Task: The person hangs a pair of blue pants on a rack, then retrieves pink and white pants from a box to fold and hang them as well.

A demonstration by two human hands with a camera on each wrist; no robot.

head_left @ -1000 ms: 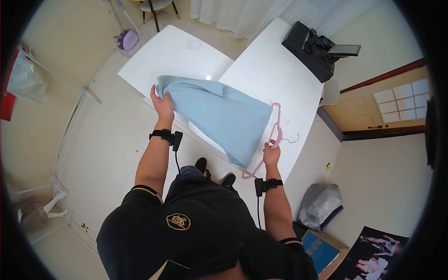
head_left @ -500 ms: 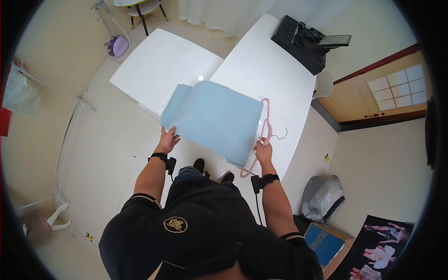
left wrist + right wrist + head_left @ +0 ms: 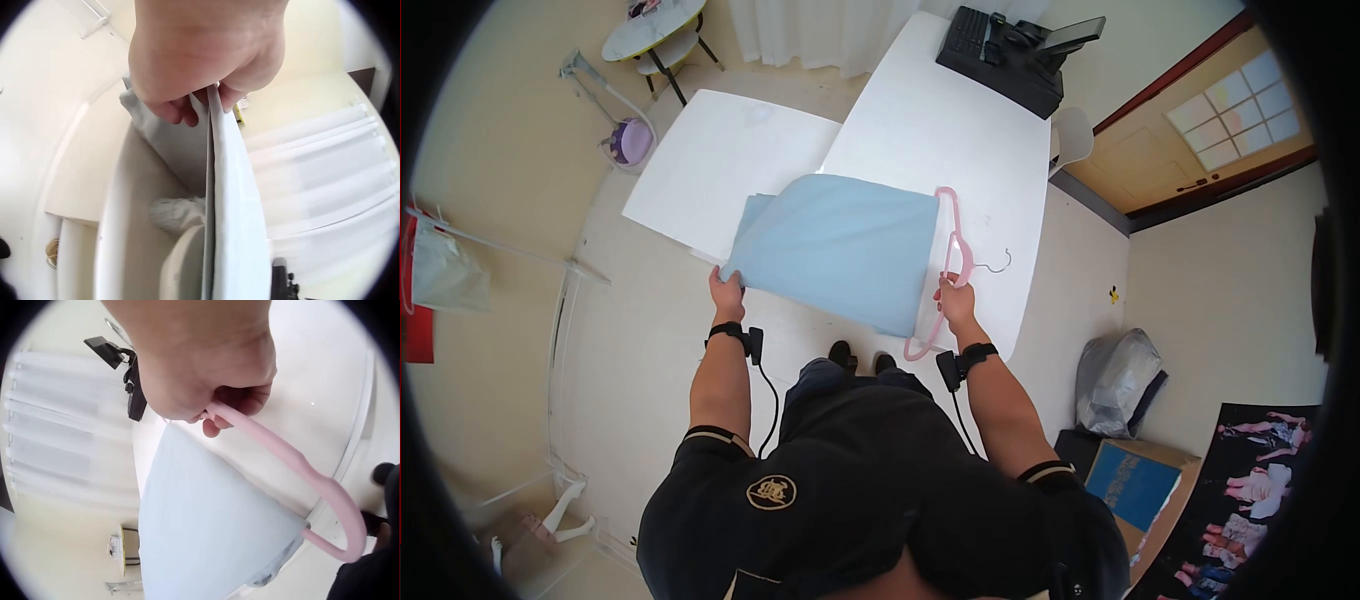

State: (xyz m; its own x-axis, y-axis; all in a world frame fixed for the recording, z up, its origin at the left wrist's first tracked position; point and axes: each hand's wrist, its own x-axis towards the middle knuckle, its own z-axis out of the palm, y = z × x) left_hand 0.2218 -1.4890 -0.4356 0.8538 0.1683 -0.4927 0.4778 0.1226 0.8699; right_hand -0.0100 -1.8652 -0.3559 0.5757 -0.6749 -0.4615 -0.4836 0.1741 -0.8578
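Note:
A light blue folded garment lies partly over the white table, its near edge raised toward the person. At its near left corner my left hand pinches the cloth; in the left wrist view, thumb and fingers grip the edge of the garment from both sides. On the other side, my right hand holds a pink hanger by its body, metal hook pointing right. In the right wrist view the garment hangs over the lower bar of the hanger; part of that bar is hidden by cloth.
A black keyboard and screen unit stands on the table's far end. A white chair is beside it. On the floor at right are a grey plastic bag and a cardboard box. A rack rail is at left.
The garment's left end has been folded over, so it looks shorter. My left hand has moved from the far left end to the near left corner. The right hand keeps hold of the hanger.

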